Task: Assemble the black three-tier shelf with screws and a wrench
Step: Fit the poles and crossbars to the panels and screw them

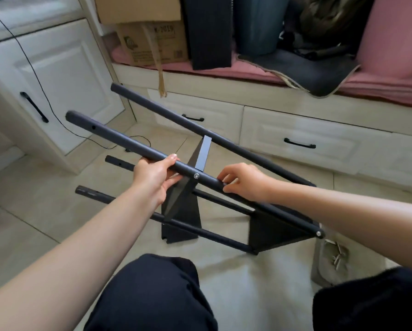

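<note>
1. Lying on its side on the pale tiled floor, the half-built black metal shelf frame has two flat black panels fixed between its four round black posts
2. left hand is wrapped round the nearest black post, thumb over the top, fingers under it, just left of a silver screw head in that post
3. right hand sits just right of that screw, fingers curled and pinching something small and dark against the post, can't tell what it is
4. second silver screw is at the post's lower right end
5. clear plastic bag of spare screws lies on the floor just below that end
6. white drawer unit with black handles runs behind the frame
</note>
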### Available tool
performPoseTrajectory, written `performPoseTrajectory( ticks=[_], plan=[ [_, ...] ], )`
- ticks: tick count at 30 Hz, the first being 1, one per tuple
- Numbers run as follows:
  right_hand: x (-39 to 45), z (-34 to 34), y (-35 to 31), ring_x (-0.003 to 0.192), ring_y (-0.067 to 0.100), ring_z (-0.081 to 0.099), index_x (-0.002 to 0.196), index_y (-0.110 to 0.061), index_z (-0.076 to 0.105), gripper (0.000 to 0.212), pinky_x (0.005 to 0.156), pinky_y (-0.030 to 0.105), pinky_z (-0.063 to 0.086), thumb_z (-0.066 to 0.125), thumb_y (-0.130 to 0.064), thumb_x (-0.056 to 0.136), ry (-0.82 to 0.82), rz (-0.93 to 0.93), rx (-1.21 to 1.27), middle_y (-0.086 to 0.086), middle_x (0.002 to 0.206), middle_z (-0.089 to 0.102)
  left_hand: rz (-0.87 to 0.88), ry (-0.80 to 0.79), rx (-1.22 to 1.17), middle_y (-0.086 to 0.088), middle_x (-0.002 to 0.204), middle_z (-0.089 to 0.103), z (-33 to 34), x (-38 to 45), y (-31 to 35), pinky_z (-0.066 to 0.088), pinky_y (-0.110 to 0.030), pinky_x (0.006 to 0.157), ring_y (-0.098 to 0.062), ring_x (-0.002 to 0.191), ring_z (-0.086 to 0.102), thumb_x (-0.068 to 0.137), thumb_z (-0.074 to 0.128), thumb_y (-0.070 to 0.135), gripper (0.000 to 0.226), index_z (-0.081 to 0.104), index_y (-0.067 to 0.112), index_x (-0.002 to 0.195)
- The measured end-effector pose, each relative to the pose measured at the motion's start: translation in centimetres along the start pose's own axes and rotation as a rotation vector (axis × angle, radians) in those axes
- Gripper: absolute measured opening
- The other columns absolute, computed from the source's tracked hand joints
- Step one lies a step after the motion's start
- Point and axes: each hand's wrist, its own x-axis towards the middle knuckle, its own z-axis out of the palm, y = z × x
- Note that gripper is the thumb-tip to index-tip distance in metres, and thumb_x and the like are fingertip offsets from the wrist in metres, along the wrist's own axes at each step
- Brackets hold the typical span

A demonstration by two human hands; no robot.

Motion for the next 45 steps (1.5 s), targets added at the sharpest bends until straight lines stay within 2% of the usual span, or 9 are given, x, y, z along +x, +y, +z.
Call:
performPoseTrajectory(
  ticks=[12, 16, 18, 21, 25, 28, 33, 40, 45],
  plan=[
    [-5.5, -1.0, 2.4, 0.092, 0.015, 0.064, 0.104, -0.02, 0.063, 0.014, 0.084, 0.033, 0.056, 0.069, -0.017, 0.091, 0.264, 0.064, 0.305, -0.005, 0.099, 0.065, 0.218, -0.163, 0.258, -0.013, 0.113, 0.066, 7.8, -3.6, 2.4, 0.064, -0.041, 0.069, -0.029, 0.095, 0.073, 0.089, 0.072, 0.003, 0.042, 0.05, 0.014, 0.123],
    [-6.4, -1.8, 3.0, 0.092, 0.015, 0.066, 0.109, -0.017, 0.066, 0.017, 0.071, 0.026, 0.057, 0.068, -0.019, 0.092, 0.168, 0.111, 0.388, -0.007, 0.097, 0.067, 0.253, -0.221, 0.313, -0.015, 0.115, 0.067, 8.2, -4.6, 2.0, 0.064, -0.038, 0.067, -0.026, 0.088, 0.076, 0.09, 0.073, 0.005, 0.037, 0.052, 0.02, 0.117],
    [-6.5, -3.3, 3.3, 0.095, 0.014, 0.067, 0.11, -0.018, 0.067, 0.019, 0.071, 0.03, 0.058, 0.068, -0.023, 0.092, 0.152, 0.14, 0.429, -0.006, 0.102, 0.07, 0.26, -0.266, 0.314, -0.017, 0.116, 0.067, 8.0, -5.0, 1.7, 0.063, -0.036, 0.066, -0.025, 0.084, 0.077, 0.09, 0.073, 0.006, 0.035, 0.052, 0.022, 0.113],
    [-6.3, -6.2, 4.7, 0.1, 0.015, 0.066, 0.115, -0.017, 0.066, 0.025, 0.087, 0.036, 0.057, 0.069, -0.026, 0.091, 0.364, 0.161, 0.437, 0.0, 0.109, 0.07, 0.278, -0.324, 0.346, -0.019, 0.116, 0.067, 8.0, -5.5, 1.6, 0.064, -0.038, 0.07, -0.024, 0.085, 0.077, 0.089, 0.074, 0.007, 0.037, 0.052, 0.019, 0.118],
    [-6.3, -8.3, 6.8, 0.104, 0.018, 0.061, 0.129, -0.016, 0.054, 0.039, 0.091, 0.04, 0.055, 0.063, -0.032, 0.095, 0.555, 0.231, 0.428, 0.002, 0.116, 0.063, 0.296, -0.394, 0.391, -0.021, 0.115, 0.068, 8.0, -6.4, 1.6, 0.064, -0.041, 0.075, -0.028, 0.087, 0.077, 0.089, 0.074, 0.006, 0.035, 0.054, 0.02, 0.113],
    [-6.1, -8.5, 7.8, 0.108, 0.016, 0.054, 0.141, -0.021, 0.043, 0.049, 0.096, 0.039, 0.05, 0.056, -0.04, 0.098, 0.531, 0.248, 0.402, -0.002, 0.122, 0.057, 0.315, -0.445, 0.436, -0.02, 0.108, 0.071, 7.9, -6.9, 1.7, 0.063, -0.036, 0.069, -0.027, 0.084, 0.077, 0.089, 0.074, 0.005, 0.033, 0.055, 0.02, 0.11],
    [-5.9, -8.7, 7.4, 0.109, 0.014, 0.055, 0.147, -0.027, 0.037, 0.05, 0.089, 0.034, 0.047, 0.053, -0.037, 0.1, 0.499, 0.158, 0.486, -0.008, 0.12, 0.058, 0.35, -0.565, 0.536, -0.015, 0.099, 0.075, 7.2, -7.2, 2.1, 0.063, -0.039, 0.072, -0.027, 0.089, 0.076, 0.089, 0.074, 0.008, 0.035, 0.056, 0.016, 0.117],
    [-6.5, -9.0, 6.1, 0.094, 0.022, 0.068, 0.132, -0.021, 0.046, 0.036, 0.086, 0.041, 0.058, 0.06, -0.019, 0.098, 0.482, 0.116, 0.52, 0.005, 0.101, 0.068, 0.384, -0.662, 0.603, -0.01, 0.096, 0.076, 6.7, -7.3, 2.5, 0.063, -0.037, 0.072, -0.027, 0.092, 0.076, 0.09, 0.072, 0.006, 0.026, 0.059, 0.016, 0.111],
    [-7.9, -9.1, 6.6, 0.092, 0.024, 0.07, 0.123, -0.022, 0.044, 0.031, 0.083, 0.046, 0.06, 0.06, -0.015, 0.097, 0.468, 0.154, 0.535, 0.01, 0.104, 0.068, 0.461, -0.672, 0.706, -0.007, 0.098, 0.074, 7.1, -7.2, 2.0, 0.063, -0.038, 0.078, -0.022, 0.093, 0.075, 0.09, 0.072, 0.005, 0.026, 0.059, 0.013, 0.112]
  ],
)
